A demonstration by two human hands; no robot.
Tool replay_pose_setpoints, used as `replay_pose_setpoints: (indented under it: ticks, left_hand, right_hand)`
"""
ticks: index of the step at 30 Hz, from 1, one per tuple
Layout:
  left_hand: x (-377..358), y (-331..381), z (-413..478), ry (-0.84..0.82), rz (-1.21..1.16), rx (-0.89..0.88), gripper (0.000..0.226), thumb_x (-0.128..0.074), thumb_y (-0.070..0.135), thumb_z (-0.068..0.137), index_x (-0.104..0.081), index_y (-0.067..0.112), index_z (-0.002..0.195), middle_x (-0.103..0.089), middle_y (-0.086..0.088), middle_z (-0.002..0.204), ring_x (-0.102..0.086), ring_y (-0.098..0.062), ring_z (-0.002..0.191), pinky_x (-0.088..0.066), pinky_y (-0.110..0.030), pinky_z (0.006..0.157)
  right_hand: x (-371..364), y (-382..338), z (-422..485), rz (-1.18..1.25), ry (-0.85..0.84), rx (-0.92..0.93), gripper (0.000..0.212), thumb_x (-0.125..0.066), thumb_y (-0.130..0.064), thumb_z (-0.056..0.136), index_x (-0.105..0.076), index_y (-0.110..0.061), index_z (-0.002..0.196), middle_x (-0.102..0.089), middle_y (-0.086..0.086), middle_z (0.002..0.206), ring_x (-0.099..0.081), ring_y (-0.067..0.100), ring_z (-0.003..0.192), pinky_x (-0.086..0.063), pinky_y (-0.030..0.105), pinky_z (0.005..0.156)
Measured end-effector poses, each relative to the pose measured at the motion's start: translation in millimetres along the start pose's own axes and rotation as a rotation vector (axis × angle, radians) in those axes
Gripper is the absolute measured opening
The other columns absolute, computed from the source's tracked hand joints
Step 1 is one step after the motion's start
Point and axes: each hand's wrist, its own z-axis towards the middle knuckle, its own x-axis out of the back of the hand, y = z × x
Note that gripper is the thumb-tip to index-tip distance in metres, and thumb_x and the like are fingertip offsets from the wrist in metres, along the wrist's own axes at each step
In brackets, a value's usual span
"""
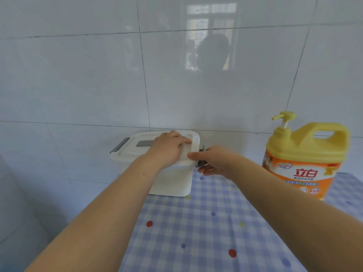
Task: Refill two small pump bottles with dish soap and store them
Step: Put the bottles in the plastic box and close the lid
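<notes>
Left hand (169, 146) flat, pressing box lid (133, 152); right hand (214, 161) pinches side latch (202, 152), both arms extended.

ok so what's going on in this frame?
A person is working at a white storage box that stands on the checked tablecloth with its lid on. The left hand presses on the lid while the right hand pinches the grey latch at the box's right end, apparently to unclip it. A large yellow dish soap jug stands untouched to the right. No small pump bottles are in view.
</notes>
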Motion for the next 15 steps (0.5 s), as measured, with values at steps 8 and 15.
replay_pose_setpoints:
  ticks: [8,15]
  left_hand:
    - [1.0,1.1,1.7,-0.045,0.009,0.014,0.042,-0.032,0.019,0.1,-0.056,0.039,0.129,-0.046,0.004,0.136,-0.038,-0.022,0.126,-0.029,-0.042,0.108]
    - [0.0,2.4,1.3,-0.059,0.052,0.023,0.042,-0.032,0.021,0.1,-0.054,0.04,0.13,-0.046,0.005,0.135,-0.038,-0.022,0.124,-0.029,-0.041,0.108]
  right_hand:
    - [-4.4,-3.2,1.9,0.147,-0.029,-0.036,0.041,-0.077,-0.023,0.081,-0.061,0.003,0.109,-0.062,0.014,0.092,-0.062,0.021,0.071,-0.058,0.037,0.083]
    - [-9.4,-7.0,4.2,0.1,0.016,-0.035,0.035,-0.073,-0.021,0.086,-0.059,0.003,0.106,-0.058,0.013,0.084,-0.058,0.019,0.066,-0.057,0.035,0.082]
